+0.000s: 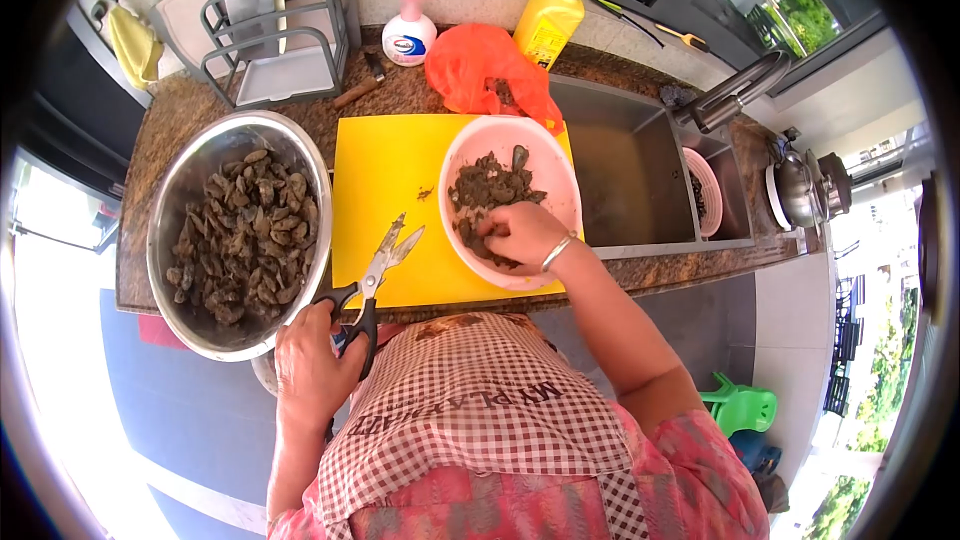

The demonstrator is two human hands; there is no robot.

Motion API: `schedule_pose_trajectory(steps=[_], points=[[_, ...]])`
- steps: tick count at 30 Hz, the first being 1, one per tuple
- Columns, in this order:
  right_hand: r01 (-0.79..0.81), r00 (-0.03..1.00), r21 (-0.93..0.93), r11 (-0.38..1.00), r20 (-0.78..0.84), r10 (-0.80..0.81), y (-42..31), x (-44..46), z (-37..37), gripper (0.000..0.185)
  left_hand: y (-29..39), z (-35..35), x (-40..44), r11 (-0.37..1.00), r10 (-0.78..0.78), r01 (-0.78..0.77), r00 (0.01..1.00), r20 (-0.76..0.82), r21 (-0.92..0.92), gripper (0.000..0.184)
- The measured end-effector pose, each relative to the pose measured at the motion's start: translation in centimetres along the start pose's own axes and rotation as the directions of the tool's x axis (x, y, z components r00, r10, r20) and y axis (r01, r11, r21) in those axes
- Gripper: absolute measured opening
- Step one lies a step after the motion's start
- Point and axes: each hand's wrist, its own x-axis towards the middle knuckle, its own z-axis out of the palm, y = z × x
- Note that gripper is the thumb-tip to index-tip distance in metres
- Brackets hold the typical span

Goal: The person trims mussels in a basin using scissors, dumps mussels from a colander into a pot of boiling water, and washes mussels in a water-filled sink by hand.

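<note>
Head view: we record the left grip (322, 355) closed on the handles of black-handled scissors (371, 280), blades parted, lower centre-left. The right grip (527, 238) reaches into the pink bowl (571, 180) at centre, fingers among dark clumps (490, 185); whether it grasps any, we cannot tell. Steel basin (320, 155): left, on the desk (408, 80).

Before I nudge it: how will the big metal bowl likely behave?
The metal bowl should be stiff, its wall being metal. The pile of dark pieces probably makes it heavy. Its near side overhangs the counter, so a push that way might tip it.
</note>
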Motion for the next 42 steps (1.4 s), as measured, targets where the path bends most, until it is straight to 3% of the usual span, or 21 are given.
schedule_pose_trajectory(steps=[2, 3, 6, 10, 11, 14, 17, 18, 19, 20, 21, 24, 31, 37, 42], points=[[-0.059, 0.989, 0.130, 0.990, -0.124, 0.076, 1.8, 0.4, -1.1, 0.023, -0.6, -0.1, -0.2, 1.000, -0.026, 0.026, 1.000, -0.009, -0.005, 0.043], [-0.134, 0.965, 0.061, 0.989, -0.220, 0.145, 1.7, 0.2, -2.1, 0.020, -0.6, -0.3, -0.2, 0.999, -0.044, 0.044, 0.999, 0.009, 0.010, 0.043], [-0.193, 0.960, -0.084, 0.978, -0.221, 0.171, 1.9, 0.8, -2.9, 0.021, -1.0, -0.4, -0.2, 0.999, -0.042, 0.042, 0.999, 0.004, 0.006, 0.044], [-0.133, 0.990, -0.256, 0.958, -0.082, 0.116, -0.1, 0.6, -1.7, 0.028, -0.9, -0.5, 0.0, 1.000, -0.011, 0.011, 1.000, 0.003, -0.010, 0.043], [-0.109, 0.993, -0.370, 0.923, -0.080, 0.085, -1.2, 0.3, -1.7, 0.033, -1.0, -0.5, 0.1, 1.000, 0.002, -0.002, 1.000, -0.006, -0.022, 0.043], [-0.050, 0.998, -0.404, 0.913, -0.064, 0.026, -0.4, 1.1, -0.6, 0.037, -1.0, -0.7, 0.4, 0.999, 0.034, -0.034, 0.999, -0.017, -0.019, 0.041], [-0.109, 0.987, -0.033, 0.993, -0.120, 0.104, 1.1, 1.2, -1.1, 0.039, -1.1, -0.9, 0.4, 0.998, 0.056, -0.056, 0.998, -0.032, -0.002, 0.040], [-0.184, 0.970, 0.324, 0.928, -0.093, 0.225, 0.8, 1.0, -1.6, 0.038, -1.1, -1.0, 0.5, 0.998, 0.062, -0.062, 0.997, -0.041, 0.001, 0.039], [-0.235, 0.945, 0.636, 0.735, -0.028, 0.326, 0.3, 0.4, -2.2, 0.038, -1.1, -1.1, 0.5, 0.999, 0.048, -0.048, 0.998, -0.030, -0.004, 0.039], [-0.253, 0.916, 0.861, 0.441, 0.067, 0.395, 0.1, -0.1, -2.7, 0.037, -1.2, -1.2, 0.4, 0.999, 0.038, -0.038, 0.999, -0.019, -0.010, 0.039], [-0.203, 0.948, 0.939, 0.277, 0.118, 0.296, 0.6, -0.6, -3.4, 0.038, -1.2, -1.3, 0.4, 0.999, 0.031, -0.031, 0.999, -0.008, -0.016, 0.039], [-0.124, 0.991, 0.985, -0.116, 0.128, 0.031, 0.9, -2.4, -4.2, 0.038, -1.5, -1.2, 0.4, 0.999, 0.032, -0.032, 0.999, 0.006, -0.014, 0.039], [-0.029, 1.000, 0.971, -0.237, 0.031, 0.005, -3.3, -5.3, -5.6, 0.036, -1.7, -1.2, 0.2, 0.999, 0.031, -0.031, 0.999, 0.018, -0.012, 0.041], [0.008, 0.997, 0.976, -0.217, 0.009, 0.074, -5.5, -6.1, -5.7, 0.032, -1.9, -1.0, -0.1, 0.999, 0.025, -0.025, 1.000, 0.011, -0.046, 0.040], [0.029, 0.999, 0.963, -0.269, -0.023, 0.027, -6.0, -6.1, -5.5, 0.031, -2.0, -1.0, -0.2, 0.999, 0.016, -0.015, 1.000, 0.024, -0.040, 0.040]])
